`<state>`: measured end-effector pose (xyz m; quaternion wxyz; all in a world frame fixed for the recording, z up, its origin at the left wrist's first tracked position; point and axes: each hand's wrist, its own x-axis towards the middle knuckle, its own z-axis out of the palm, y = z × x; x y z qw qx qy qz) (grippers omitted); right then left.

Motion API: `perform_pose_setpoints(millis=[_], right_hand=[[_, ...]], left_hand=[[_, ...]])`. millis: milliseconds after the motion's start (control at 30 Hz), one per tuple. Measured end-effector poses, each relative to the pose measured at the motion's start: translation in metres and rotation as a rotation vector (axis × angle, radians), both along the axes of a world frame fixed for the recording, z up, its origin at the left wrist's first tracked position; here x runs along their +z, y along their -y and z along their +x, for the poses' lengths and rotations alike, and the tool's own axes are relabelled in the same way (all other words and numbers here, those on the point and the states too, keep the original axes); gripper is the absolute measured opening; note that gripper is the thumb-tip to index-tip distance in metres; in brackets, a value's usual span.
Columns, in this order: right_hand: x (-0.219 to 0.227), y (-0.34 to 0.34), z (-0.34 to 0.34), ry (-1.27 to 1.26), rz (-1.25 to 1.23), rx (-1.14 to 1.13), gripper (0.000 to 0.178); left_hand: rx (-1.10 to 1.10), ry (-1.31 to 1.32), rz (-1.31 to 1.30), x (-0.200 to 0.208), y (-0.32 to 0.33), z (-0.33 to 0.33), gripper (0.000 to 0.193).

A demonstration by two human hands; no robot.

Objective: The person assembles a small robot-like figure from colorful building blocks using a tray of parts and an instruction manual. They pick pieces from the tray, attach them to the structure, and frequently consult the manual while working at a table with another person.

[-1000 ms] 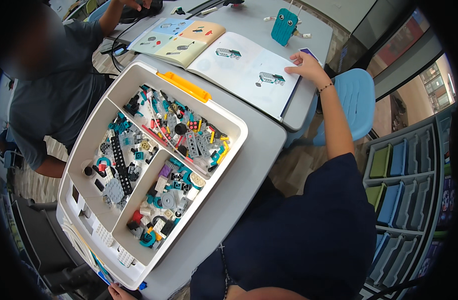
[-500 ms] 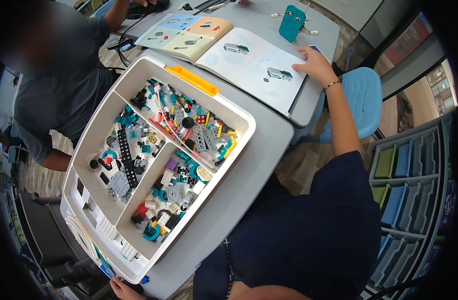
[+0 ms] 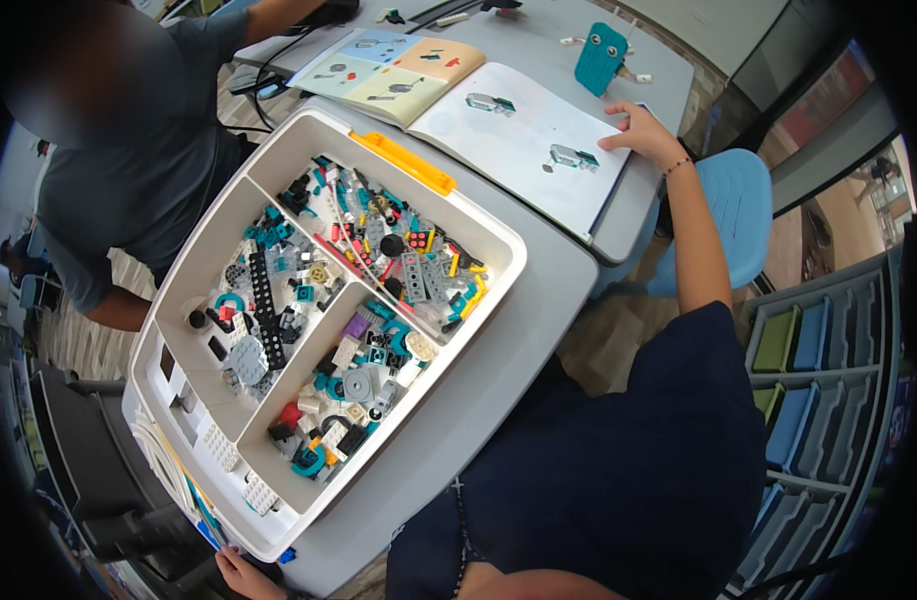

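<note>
At far left a co-worker in a grey shirt (image 3: 168,130) sits across the table (image 3: 458,390), one forearm reaching up to the upper edge. Pale cords (image 3: 163,465) curve along the tray's left end. Below them, at the lower edge, the left hand (image 3: 246,575) is by the tray's lower corner; I cannot tell whether it grips anything (it is cut off and small). A blue piece (image 3: 288,555) lies just beside that corner.

The white tray (image 3: 323,140) rests on the table, its compartments full of mixed pieces. In the left one, a black beam (image 3: 266,310) lies beside a round grey plate (image 3: 248,360); in the lower right one are a purple brick (image 3: 356,326) and a grey disc (image 3: 357,385). A yellow latch (image 3: 403,163) sits on the far rim.

Beyond it the booklet (image 3: 523,150) lies open, coloured panels on its left page, two model drawings on its right. The right hand (image 3: 633,135) is at that page's outer edge, thumb and fingers apart. Near it stands a teal figure (image 3: 600,60); farther right come a blue chair (image 3: 723,220) and a rack (image 3: 818,375).
</note>
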<state>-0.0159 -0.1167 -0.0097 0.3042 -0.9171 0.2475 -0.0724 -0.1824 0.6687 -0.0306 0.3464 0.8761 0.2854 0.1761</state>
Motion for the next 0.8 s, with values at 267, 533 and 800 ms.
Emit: perform_pose_setpoints(millis=[267,533,800], right_hand=[[0.0,-0.004,0.001,0.008,-0.023,-0.003,0.07],[0.005,-0.026,0.023,0.117,-0.417,0.154,0.052],[0.024,-0.086,0.179,0.19,-0.279,0.272,0.044]], left_hand=[[-0.046,0.04,0.115,-0.004,-0.011,0.002,0.029],[-0.069,0.024,0.188,0.001,-0.004,-0.002,0.03],[-0.063,0.083,0.197,-0.002,-0.009,0.001,0.029]])
